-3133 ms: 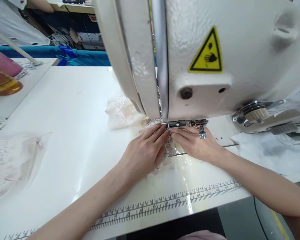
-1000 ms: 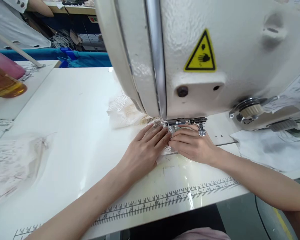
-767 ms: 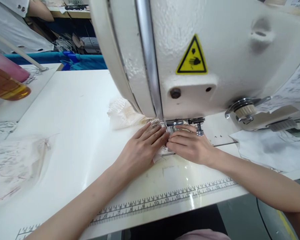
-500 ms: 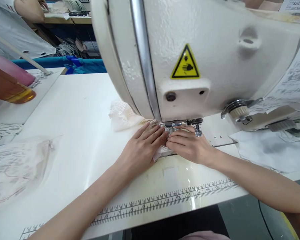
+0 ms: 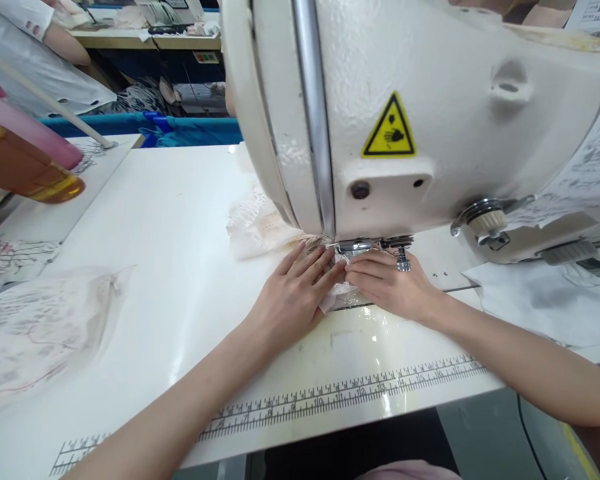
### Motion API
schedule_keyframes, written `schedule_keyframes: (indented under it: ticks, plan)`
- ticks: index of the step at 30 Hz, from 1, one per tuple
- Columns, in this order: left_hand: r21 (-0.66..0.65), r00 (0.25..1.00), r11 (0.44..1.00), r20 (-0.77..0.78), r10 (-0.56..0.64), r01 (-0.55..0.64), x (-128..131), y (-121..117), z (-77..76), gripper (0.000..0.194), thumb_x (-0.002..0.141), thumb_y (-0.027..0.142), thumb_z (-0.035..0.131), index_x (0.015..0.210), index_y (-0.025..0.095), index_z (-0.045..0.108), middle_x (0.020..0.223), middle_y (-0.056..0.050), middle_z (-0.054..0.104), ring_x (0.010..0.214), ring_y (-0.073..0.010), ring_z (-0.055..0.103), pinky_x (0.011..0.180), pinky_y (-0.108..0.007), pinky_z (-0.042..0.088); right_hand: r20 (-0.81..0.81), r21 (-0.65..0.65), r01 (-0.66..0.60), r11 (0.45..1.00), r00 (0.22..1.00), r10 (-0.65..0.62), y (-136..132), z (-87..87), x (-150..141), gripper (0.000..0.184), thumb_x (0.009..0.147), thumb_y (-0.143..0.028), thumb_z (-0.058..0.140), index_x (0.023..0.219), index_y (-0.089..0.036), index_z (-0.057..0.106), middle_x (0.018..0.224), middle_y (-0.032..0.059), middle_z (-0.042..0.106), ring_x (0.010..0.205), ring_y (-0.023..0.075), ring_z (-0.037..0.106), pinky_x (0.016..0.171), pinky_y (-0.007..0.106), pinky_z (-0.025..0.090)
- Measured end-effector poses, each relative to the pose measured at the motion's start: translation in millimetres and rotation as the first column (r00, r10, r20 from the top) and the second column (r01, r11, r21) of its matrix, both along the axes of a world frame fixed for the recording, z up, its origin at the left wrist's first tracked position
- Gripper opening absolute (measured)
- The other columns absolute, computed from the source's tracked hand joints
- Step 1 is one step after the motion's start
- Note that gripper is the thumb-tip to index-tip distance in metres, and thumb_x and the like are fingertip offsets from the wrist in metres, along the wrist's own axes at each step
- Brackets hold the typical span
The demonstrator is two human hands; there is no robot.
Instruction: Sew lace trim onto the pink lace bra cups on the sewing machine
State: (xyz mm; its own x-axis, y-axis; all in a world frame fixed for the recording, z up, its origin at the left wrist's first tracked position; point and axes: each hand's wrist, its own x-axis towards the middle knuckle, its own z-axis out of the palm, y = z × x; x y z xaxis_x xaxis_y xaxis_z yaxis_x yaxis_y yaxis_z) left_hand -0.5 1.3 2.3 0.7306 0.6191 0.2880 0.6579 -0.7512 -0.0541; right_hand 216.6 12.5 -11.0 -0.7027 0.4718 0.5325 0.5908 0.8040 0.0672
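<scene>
My left hand (image 5: 293, 293) is flat, fingers spread, pressing the sheer cream-white lace fabric (image 5: 257, 227) just under the front of the big glossy white metal sewing machine (image 5: 450, 120). My right hand (image 5: 390, 283) is curled at its edge, and I can't tell if it's pinching anything. Main worry: my fingertips are right by the small shiny metal foot assembly (image 5: 353, 247) under the machine, so one slip could get a finger nipped. The lace looks flimsy and bunched, so it'd probably pucker or snag if I pulled unevenly. Containers: left of the machine, a pink rounded cylinder (image 5: 35, 123) and an amber see-through cylinder (image 5: 35, 167) might be bottles; contents unclear.
</scene>
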Motion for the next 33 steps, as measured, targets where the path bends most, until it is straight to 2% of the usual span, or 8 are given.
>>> schedule_keyframes:
  ticks: [5,10,12,14,17,26,33]
  plan:
    - [-0.008,1.0,1.0,0.03,0.007,-0.007,0,-1,-0.4,0.041,0.091,0.017,0.041,0.13,0.012,0.054,0.132,-0.014,0.056,0.124,-0.0289,0.053,0.109,-0.056,0.037,0.015,0.037,0.002,0.999,1.0,-0.002,1,5.7,0,0.022,0.086,-0.004,0.05,0.088,-0.019,0.065,0.094,-0.0027,0.072,0.091,0.0125,0.064,0.063,0.028,0.043]
    - [0.021,0.993,0.993,0.022,-0.114,0.114,-7,-3,1.3,0.041,0.091,0.013,0.04,0.13,0.012,0.053,0.133,-0.01,0.056,0.125,-0.0244,0.052,0.108,-0.047,0.042,0.062,0.099,0.007,0.995,0.998,-0.013,-2,4.6,-2,0.022,0.087,-0.004,0.049,0.093,-0.02,0.065,0.096,-0.0033,0.072,0.094,0.0122,0.062,0.059,0.027,0.039]
    - [0.032,0.988,0.988,0.016,-0.15,0.15,-11,-1,2.1,0.041,0.091,0.012,0.039,0.129,0.01,0.054,0.131,-0.011,0.057,0.123,-0.0239,0.054,0.108,-0.046,0.042,0.087,0.069,0.003,0.998,0.996,-0.009,-3,2.6,-3,0.024,0.087,-0.002,0.05,0.096,-0.02,0.064,0.098,-0.0025,0.072,0.098,0.0129,0.061,0.065,0.027,0.041]
    - [0.038,0.984,0.983,0.012,-0.178,0.177,-15,3,2.4,0.041,0.09,0.01,0.038,0.127,0.009,0.055,0.13,-0.011,0.058,0.122,-0.0239,0.054,0.108,-0.046,0.042,0.094,0.039,-0.01,0.999,0.996,0.007,-4,0.9,-6,0.025,0.087,-0.002,0.051,0.098,-0.02,0.064,0.1,-0.0018,0.071,0.101,0.0134,0.06,0.079,0.03,0.044]
    - [0.044,0.98,0.98,0.017,-0.197,0.196,-20,8,1.8,0.042,0.088,0.008,0.039,0.125,0.007,0.056,0.129,-0.012,0.059,0.122,-0.0249,0.054,0.107,-0.047,0.043,0.088,0.047,-0.022,0.999,0.996,0.018,-5,-0.3,-10,0.025,0.089,-0.002,0.049,0.098,-0.02,0.064,0.1,-0.0019,0.071,0.101,0.0127,0.059,0.091,0.032,0.043]
    - [0.07,0.987,0.985,0.004,-0.158,0.157,-19,8,1.6,0.042,0.085,0.008,0.04,0.123,0.003,0.058,0.127,-0.015,0.06,0.118,-0.025,0.058,0.103,-0.042,0.048,0.109,0.042,-0.01,0.999,0.994,0.006,-8,-0.8,-15,0.023,0.09,-0.006,0.048,0.096,-0.023,0.063,0.096,-0.0025,0.071,0.094,0.0127,0.059,0.087,0.031,0.047]
    - [0.092,0.996,0.992,-0.002,-0.09,0.09,-14,2,0.7,0.043,0.087,0.014,0.038,0.123,0.001,0.058,0.127,-0.017,0.059,0.115,-0.0277,0.06,0.095,-0.042,0.054,0.073,0.051,-0.008,0.999,0.997,0.004,-8,1.7,-15,0.023,0.087,-0.001,0.049,0.092,-0.018,0.063,0.094,-0.003,0.071,0.096,0.0112,0.061,0.093,0.031,0.045]
